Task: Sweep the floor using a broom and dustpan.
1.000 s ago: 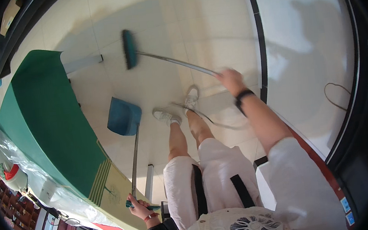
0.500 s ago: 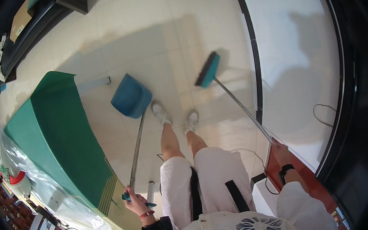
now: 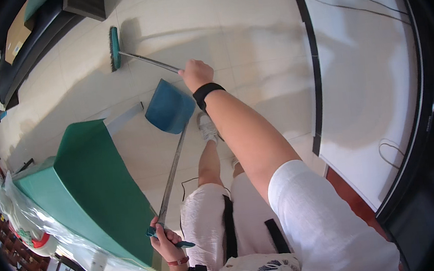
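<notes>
My left hand [image 3: 166, 240] is closed around the upper end of a long-handled dustpan, near its teal grip. The blue pan of the dustpan [image 3: 169, 106] rests on the floor just ahead of my feet. Stretched out forward, my right hand [image 3: 198, 73] grips the metal handle of a broom [image 3: 115, 48]. Its teal head with dark bristles is at the far left, beyond the pan and apart from it. My right forearm crosses in front of my right leg and hides most of it.
Left of me stands a green-topped table [image 3: 101, 183], with clear plastic and a red-and-white item on it. A black piece of furniture [image 3: 36, 46] is at the far left. To the right, a white platform [image 3: 363, 85] edged in black carries loose cables. Pale tiles [image 3: 256, 53] cover the floor.
The broom has swung from my right across to the far left, and my right arm has reached forward with it. The dustpan stays in my left hand, appearing slightly farther right in view.
</notes>
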`<state>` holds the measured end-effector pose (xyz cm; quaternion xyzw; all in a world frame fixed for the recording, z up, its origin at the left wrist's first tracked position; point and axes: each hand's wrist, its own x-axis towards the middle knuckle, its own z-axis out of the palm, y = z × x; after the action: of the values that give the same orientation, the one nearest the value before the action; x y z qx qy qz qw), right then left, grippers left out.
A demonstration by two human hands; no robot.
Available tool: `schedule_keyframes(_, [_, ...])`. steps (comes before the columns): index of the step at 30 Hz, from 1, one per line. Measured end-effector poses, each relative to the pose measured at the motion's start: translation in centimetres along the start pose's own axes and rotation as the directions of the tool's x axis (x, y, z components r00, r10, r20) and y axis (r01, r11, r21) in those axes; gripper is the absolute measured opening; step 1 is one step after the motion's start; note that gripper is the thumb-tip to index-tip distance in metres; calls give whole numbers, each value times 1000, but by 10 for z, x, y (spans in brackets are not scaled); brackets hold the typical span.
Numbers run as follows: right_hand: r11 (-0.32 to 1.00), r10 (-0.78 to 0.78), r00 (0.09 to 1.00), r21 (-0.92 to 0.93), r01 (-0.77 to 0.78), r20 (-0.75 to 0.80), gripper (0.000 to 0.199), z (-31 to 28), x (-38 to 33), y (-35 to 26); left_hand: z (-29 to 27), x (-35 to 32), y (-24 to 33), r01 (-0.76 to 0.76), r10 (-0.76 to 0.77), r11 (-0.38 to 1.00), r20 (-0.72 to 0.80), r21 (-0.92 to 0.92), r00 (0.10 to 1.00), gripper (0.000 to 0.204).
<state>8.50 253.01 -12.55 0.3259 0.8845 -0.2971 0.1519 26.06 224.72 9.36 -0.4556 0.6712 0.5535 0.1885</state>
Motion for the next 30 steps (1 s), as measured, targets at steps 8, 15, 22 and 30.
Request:
schedule_keyframes(8, [955,296,949,-53,-292,106,53,-9,-169,308,26,27,34,59,-61,998,79,38,995,22])
schedule_keyframes(15, [641,766,619,-135,-756,174,44,-135,-395,363,36,36,36,33,-34,999,64,8,997,24])
schedule_keyframes(22, [850,456,875,-213,-483,-165,35,-95,-342,348,55,22,35,-10,4,998,93,60,996,24])
schedule_keyframes(30, [999,-14,960,-42,2,-281,23,-58,6,195,69,6,19,-69,55,991,131,110,990,21])
